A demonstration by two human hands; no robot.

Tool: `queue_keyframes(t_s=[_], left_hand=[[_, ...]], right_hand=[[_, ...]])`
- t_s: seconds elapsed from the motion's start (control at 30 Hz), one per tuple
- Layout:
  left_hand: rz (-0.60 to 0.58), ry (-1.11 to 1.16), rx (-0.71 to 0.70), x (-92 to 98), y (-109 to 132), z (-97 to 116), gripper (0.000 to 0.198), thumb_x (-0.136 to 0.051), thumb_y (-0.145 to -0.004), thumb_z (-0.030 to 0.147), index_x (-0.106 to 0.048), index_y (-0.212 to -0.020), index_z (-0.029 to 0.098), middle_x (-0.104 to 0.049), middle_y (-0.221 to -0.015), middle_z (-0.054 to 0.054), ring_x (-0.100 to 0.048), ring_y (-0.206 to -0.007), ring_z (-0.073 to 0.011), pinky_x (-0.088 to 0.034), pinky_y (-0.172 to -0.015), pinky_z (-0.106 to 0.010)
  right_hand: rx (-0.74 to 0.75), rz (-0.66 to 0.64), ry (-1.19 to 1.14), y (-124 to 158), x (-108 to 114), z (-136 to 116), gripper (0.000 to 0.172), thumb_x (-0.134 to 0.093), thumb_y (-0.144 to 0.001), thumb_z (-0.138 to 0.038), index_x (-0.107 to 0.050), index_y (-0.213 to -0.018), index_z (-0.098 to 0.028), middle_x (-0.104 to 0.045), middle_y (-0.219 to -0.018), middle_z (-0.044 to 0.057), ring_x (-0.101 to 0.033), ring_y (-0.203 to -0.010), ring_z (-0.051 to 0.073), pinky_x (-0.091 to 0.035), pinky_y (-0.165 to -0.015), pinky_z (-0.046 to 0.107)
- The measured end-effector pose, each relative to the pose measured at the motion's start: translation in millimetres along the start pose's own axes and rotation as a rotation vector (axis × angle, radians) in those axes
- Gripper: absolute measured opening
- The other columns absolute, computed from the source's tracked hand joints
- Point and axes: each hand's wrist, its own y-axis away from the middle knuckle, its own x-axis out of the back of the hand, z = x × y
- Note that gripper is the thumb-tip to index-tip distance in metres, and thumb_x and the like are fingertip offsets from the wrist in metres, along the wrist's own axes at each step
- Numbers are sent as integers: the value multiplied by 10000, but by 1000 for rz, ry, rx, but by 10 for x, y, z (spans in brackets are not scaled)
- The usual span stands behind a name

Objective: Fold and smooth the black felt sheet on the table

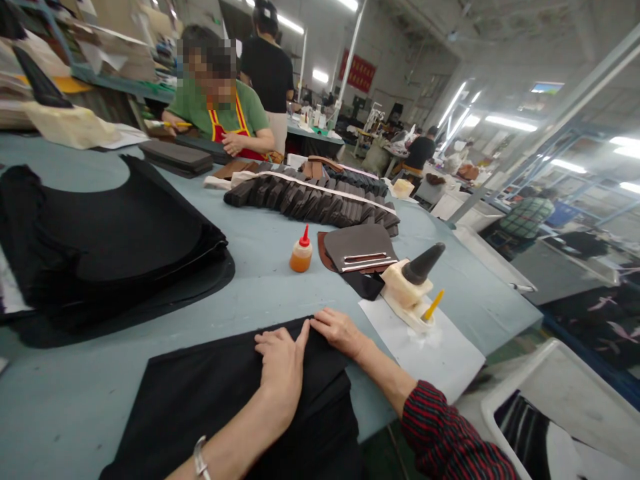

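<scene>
A sheet of black fabric (200,393) lies on the table's near side, its far edge running up to my hands. My left hand (283,367) rests on it with the thumb stretched out and the fingers apart, pressing near that edge. Beside it, my right hand (343,333) has its fingers together at the fabric's far right corner, closed on the edge. The fingertips of both hands almost meet. Beyond them stands a small glue bottle (301,252) with a red nozzle and amber liquid.
Stacked black pieces (115,227) lie left. Overlapping dark pieces (315,200) cross the table (260,293). To the right are a pale block with a black cone (423,263), a yellow stick (434,305), white paper (450,360) and a white bin (550,353). A co-worker (220,113) works opposite.
</scene>
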Motion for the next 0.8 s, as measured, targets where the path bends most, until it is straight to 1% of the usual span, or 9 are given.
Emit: queue_keyframes(t_s=[0.07, 0.13, 0.2, 0.3, 0.4, 0.53, 0.67, 0.73, 0.8], left_hand=[[-21, 13, -21, 14, -14, -23, 679, -319, -823, -20, -424, -1391, 337, -670, -921, -167, -682, -812, -305, -492, -607, -362], [1, 21, -57, -32, 51, -185, 617, -314, -828, -13, -508, -1338, 275, -660, -872, -150, -672, -747, -268, -480, -605, -349], [30, 0, -62, -149, 174, -433, 561, -311, -823, -16, -575, -1275, 187, -648, -840, -146, -650, -700, -245, -466, -593, -338], [93, -74, -38, -399, 356, -782, 529, -312, -815, -22, -585, -1251, 102, -647, -867, -157, -638, -742, -251, -479, -637, -369], [120, -90, -49, -579, 406, -956, 528, -310, -799, -42, -605, -1218, 82, -658, -898, -156, -646, -782, -248, -493, -688, -383], [62, -33, -48, -555, 338, -998, 531, -323, -783, -52, -634, -1182, 107, -665, -889, -146, -659, -773, -229, -504, -685, -357], [12, -31, -49, -416, 329, -943, 700, -338, -793, -37, -434, -1394, 308, -649, -842, -100, -644, -711, -201, -490, -670, -348], [-3, -67, -37, -384, 342, -885, 720, -338, -808, -26, -386, -1408, 367, -642, -831, -97, -641, -716, -207, -477, -670, -355], [-1, -98, -10, -390, 354, -834, 696, -333, -821, -17, -415, -1390, 375, -640, -823, -105, -643, -730, -222, -468, -667, -362]], right_hand=[[12, -24, 27, 15, 24, -12, 226, -418, -969, -139, -628, -1053, -133, -619, -906, 81, -549, -829, 175, -508, -711, 310], [11, -10, 35, 52, 21, -13, 231, -426, -963, -129, -617, -1093, -121, -632, -954, 100, -562, -878, 190, -523, -745, 333], [-4, 47, 24, 94, -3, -10, 250, -429, -954, -109, -608, -1129, -108, -641, -1023, 124, -569, -951, 208, -535, -791, 358], [-55, 164, -22, 129, -53, -21, 265, -430, -944, -93, -622, -1125, -115, -654, -1050, 132, -579, -994, 217, -550, -821, 381], [-80, 224, -61, 137, -85, -42, 262, -444, -937, -93, -640, -1107, -133, -668, -1025, 123, -592, -980, 214, -561, -827, 391], [-114, 254, -104, 168, -80, 0, 271, -438, -923, -63, -659, -1058, -142, -665, -1004, 113, -593, -950, 203, -560, -799, 375], [-237, 333, -118, 62, 20, 36, 304, -390, -923, -48, -673, -909, -159, -636, -909, 89, -559, -863, 187, -525, -728, 337], [-243, 303, -64, -117, 86, -57, 307, -382, -926, -49, -658, -1004, -160, -622, -940, 94, -536, -894, 200, -498, -761, 355], [-110, 161, -20, -338, 130, -227, 319, -400, -934, -71, -603, -1158, -173, -615, -1004, 95, -519, -940, 212, -473, -790, 367]])
